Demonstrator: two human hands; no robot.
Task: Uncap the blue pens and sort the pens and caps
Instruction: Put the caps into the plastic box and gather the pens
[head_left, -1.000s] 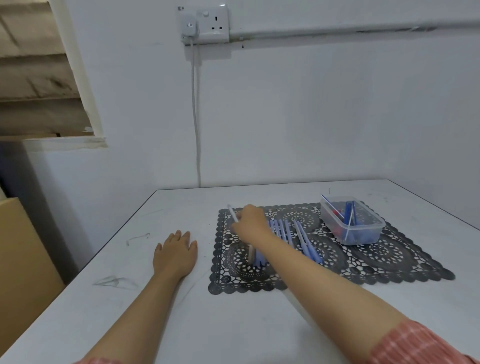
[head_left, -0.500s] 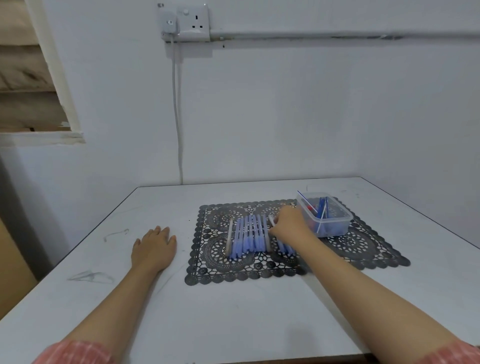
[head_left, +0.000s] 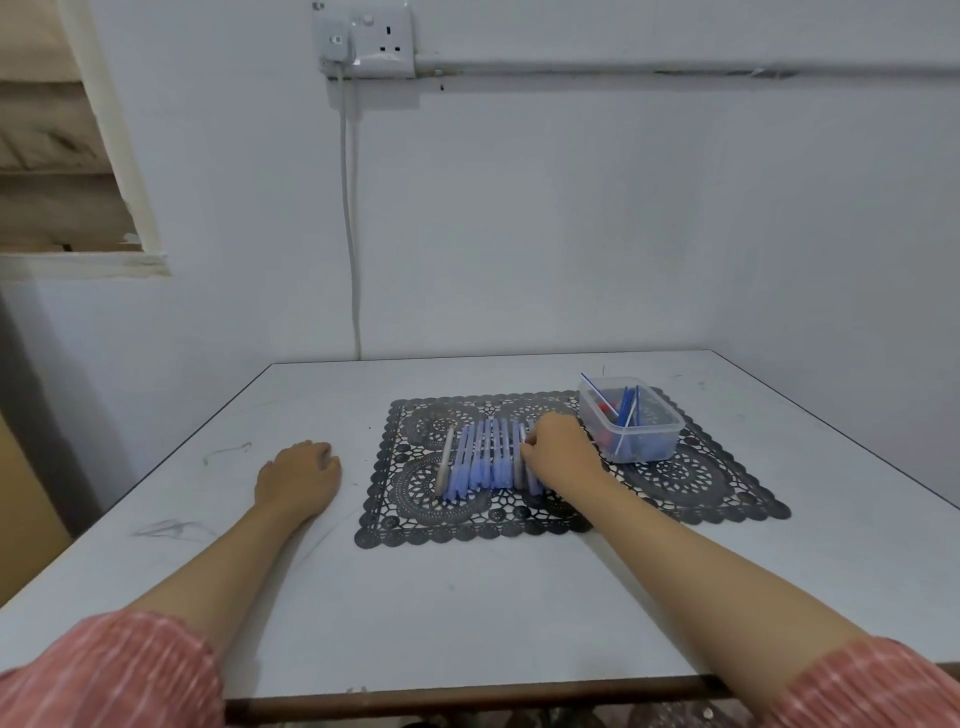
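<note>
Head view. Counter (head_left: 467, 597): white, scuffed, set into a corner of two pale walls. Lace mat (head_left: 701, 483): dark, openwork, lay flat on the far middle of the counter. Blue pens (head_left: 483, 460): a row lying side by side on the left half of the mat, touching one another, pointing away from the person. Grey pen (head_left: 445, 460): lay at the left end of that row, slightly tilted against it. Clear container (head_left: 644, 441): stood on the far right part of the mat, just beside the row, with thin blue pieces and something red inside, some leaning on its rim. Left hand (head_left: 298, 475): rested palm down on the bare counter left of the mat, apart from it, fingers close together and relaxed, holding nothing. Right hand (head_left: 558, 449): lay over the right end of the pen row, fingers (head_left: 530, 441) curled down onto the pens; whether they pinched one could not be told. Pink sleeves (head_left: 104, 675): on both forearms at the near edge. Wall socket (head_left: 371, 39): above, with a white cable (head_left: 353, 234) hanging down behind the counter.
</note>
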